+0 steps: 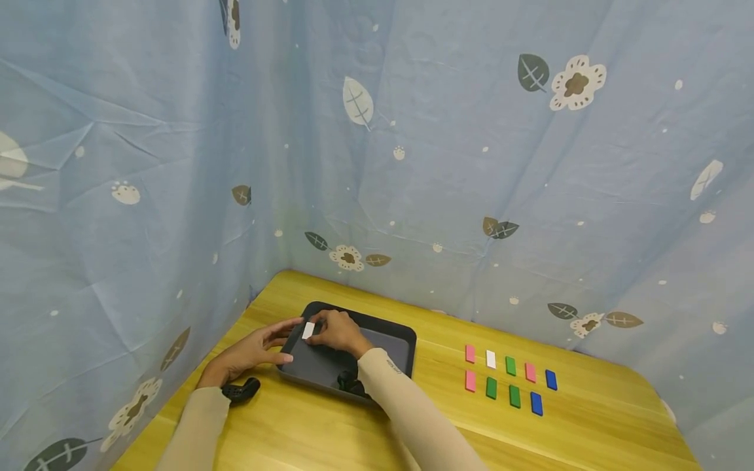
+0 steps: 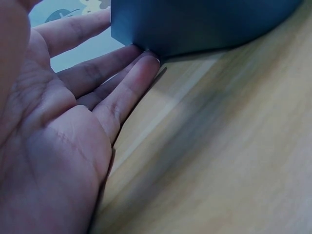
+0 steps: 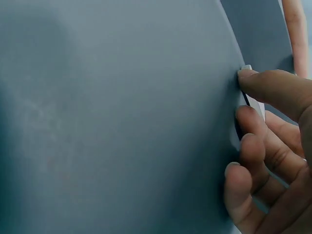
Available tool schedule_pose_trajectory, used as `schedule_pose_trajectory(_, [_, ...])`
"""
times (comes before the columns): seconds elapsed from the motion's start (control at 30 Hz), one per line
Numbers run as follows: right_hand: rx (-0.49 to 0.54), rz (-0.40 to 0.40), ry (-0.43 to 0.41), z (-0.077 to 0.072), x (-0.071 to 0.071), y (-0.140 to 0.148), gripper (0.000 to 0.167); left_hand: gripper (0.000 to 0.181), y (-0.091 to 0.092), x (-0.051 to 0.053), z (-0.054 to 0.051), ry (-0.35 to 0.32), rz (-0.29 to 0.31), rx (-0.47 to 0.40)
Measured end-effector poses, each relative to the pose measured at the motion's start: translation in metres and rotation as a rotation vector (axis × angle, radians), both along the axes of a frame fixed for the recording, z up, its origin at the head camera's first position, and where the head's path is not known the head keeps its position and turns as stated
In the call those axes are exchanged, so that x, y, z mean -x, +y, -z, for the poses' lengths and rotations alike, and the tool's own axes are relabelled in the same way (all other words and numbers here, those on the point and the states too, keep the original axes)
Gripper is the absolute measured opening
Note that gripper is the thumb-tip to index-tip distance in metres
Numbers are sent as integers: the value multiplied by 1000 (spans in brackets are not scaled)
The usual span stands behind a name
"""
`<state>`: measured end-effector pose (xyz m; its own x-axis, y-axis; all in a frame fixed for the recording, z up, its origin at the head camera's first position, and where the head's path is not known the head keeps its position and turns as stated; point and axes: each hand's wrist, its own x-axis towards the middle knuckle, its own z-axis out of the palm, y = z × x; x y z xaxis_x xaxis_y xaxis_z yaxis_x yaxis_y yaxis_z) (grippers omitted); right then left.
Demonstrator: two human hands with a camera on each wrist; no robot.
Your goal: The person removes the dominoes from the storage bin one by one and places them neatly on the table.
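Observation:
A small white rectangular block (image 1: 308,330) is at the left end of a dark grey tray (image 1: 385,341), inside its rim. My right hand (image 1: 340,332) reaches into the tray and pinches the block between thumb and fingers. The right wrist view shows the block (image 3: 256,105) close against the tray wall, partly hidden by the fingers. Outside the tray on its left, my left hand (image 1: 254,350) has its fingers spread and extended. In the left wrist view its fingertips touch the outer wall of the tray (image 2: 204,24), and it holds nothing.
Right of the tray, two rows of small blocks lie on the wooden table (image 1: 436,392): pink (image 1: 470,354), white (image 1: 491,359), green (image 1: 515,396) and blue (image 1: 537,403). A patterned blue curtain (image 1: 436,196) encloses the back and left. Black wrist gear (image 1: 241,391) sits by the left wrist.

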<state>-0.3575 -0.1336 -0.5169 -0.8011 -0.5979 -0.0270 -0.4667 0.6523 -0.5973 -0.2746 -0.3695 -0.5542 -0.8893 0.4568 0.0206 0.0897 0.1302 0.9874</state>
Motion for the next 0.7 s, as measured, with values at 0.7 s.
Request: schedule_pose_trajectory(0.7, [45, -99, 49, -41, 7, 41, 47, 81, 3, -2, -3, -6, -15, 32])
